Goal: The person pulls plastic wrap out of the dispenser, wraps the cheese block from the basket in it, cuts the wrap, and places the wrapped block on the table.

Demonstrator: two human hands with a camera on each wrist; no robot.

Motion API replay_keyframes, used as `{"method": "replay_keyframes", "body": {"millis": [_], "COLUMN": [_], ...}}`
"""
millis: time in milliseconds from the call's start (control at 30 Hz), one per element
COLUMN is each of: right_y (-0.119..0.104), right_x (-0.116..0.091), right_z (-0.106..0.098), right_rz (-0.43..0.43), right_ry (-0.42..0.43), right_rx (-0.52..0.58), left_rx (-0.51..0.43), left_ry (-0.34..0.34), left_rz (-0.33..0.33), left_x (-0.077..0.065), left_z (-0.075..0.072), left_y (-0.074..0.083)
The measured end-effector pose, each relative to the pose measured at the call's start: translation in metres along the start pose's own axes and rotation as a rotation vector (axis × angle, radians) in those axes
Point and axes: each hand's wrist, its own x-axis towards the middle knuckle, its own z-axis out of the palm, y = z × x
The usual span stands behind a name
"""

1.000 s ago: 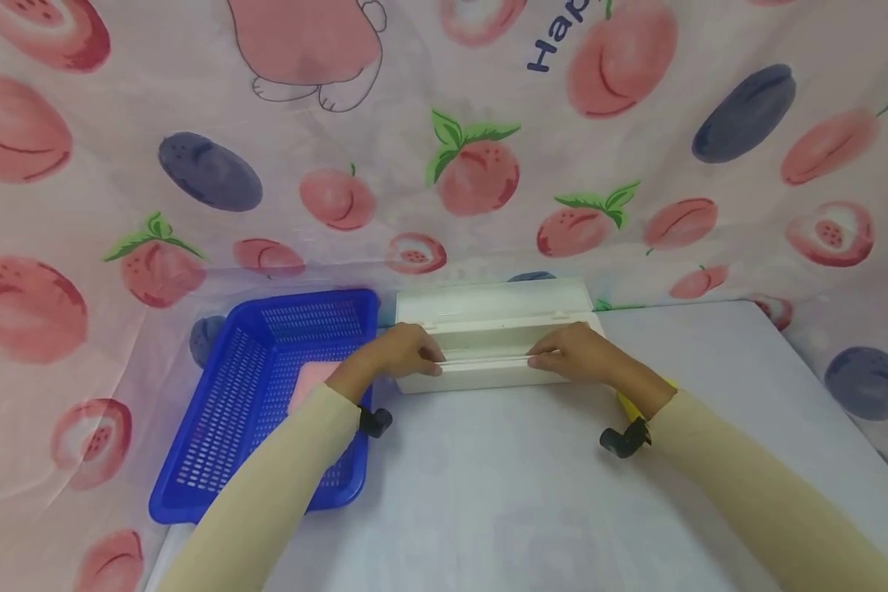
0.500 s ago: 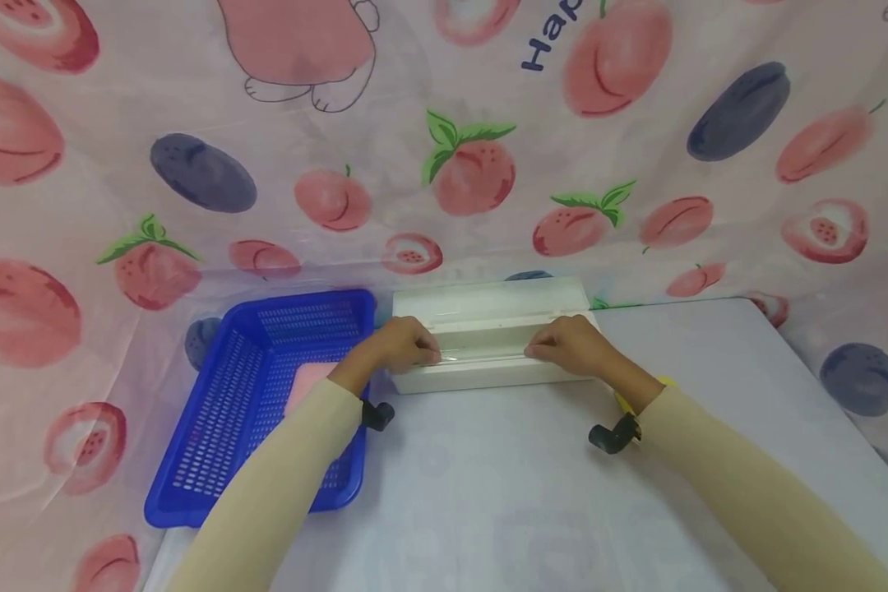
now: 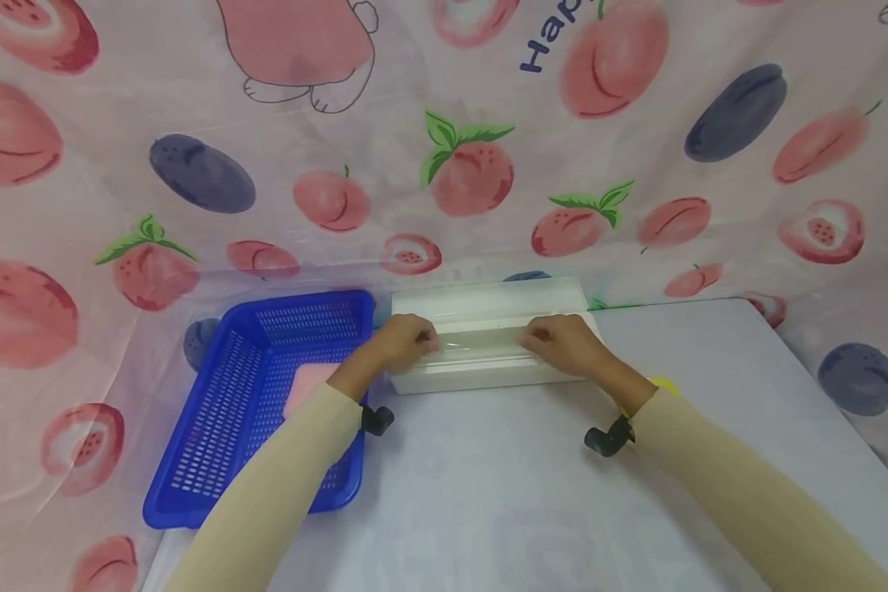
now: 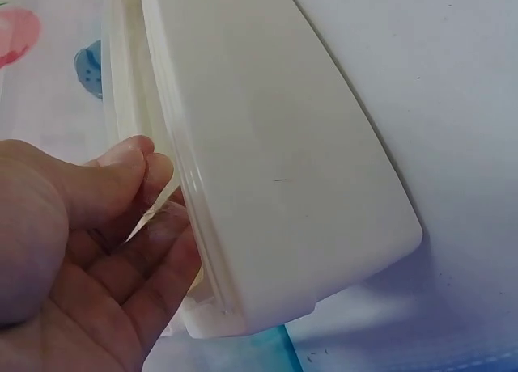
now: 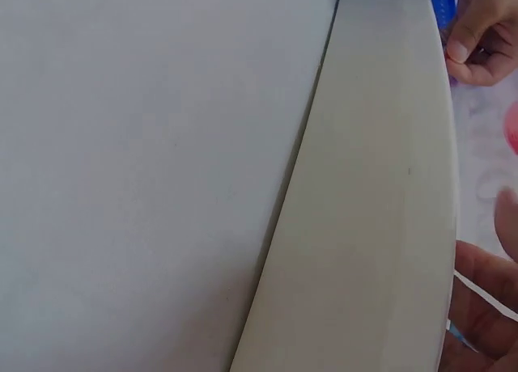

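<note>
A long white box (image 3: 481,380) with its lid (image 3: 488,298) raised stands against the back cloth. Shiny clear plastic film (image 3: 477,344) spans the opening between both hands. At the box's left end, my left hand (image 3: 405,341) pinches the film; in the left wrist view, thumb and index finger (image 4: 133,158) meet over it beside the rim. My right hand (image 3: 562,341) holds the film toward the right end with curled fingers. In the right wrist view only part of the right hand (image 5: 486,307) shows behind the box wall (image 5: 372,178), its fingertips partly cut off.
On the left sits a blue perforated basket (image 3: 255,303) with a pink item (image 3: 309,385) in it. A yellow thing (image 3: 664,384) lies partly hidden behind the right forearm. A fruit-print cloth (image 3: 385,148) hangs behind the white table (image 3: 474,493).
Both hands have risen slightly from the box's front edge toward its opening, with the clear film between them. The right hand has also shifted a little to the left.
</note>
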Motion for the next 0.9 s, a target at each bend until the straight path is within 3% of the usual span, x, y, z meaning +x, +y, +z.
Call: {"method": "replay_keyframes", "body": {"millis": [233,433,667,800,900], "right_y": [0.002,0.014,0.018,0.022,0.028], "right_x": [-0.002,-0.006,-0.006,-0.006,-0.005], "right_z": [-0.003,-0.013,-0.019,-0.019,-0.020], "right_rz": [0.002,0.004,-0.068,-0.070,-0.059], "right_ry": [0.007,0.028,0.026,0.039,0.035], "right_rx": [-0.002,-0.160,-0.263,-0.202,-0.117], "left_rx": [-0.059,-0.134,0.039,0.109,0.116], "left_ry": [0.036,0.028,0.011,-0.001,-0.006], "left_rz": [-0.022,-0.043,0.056,0.074,0.047], "left_x": [0.000,-0.002,-0.001,-0.003,-0.007], "left_z": [0.000,-0.003,-0.004,-0.006,-0.009], "left_y": [-0.003,-0.006,-0.011,-0.012,-0.010]}}
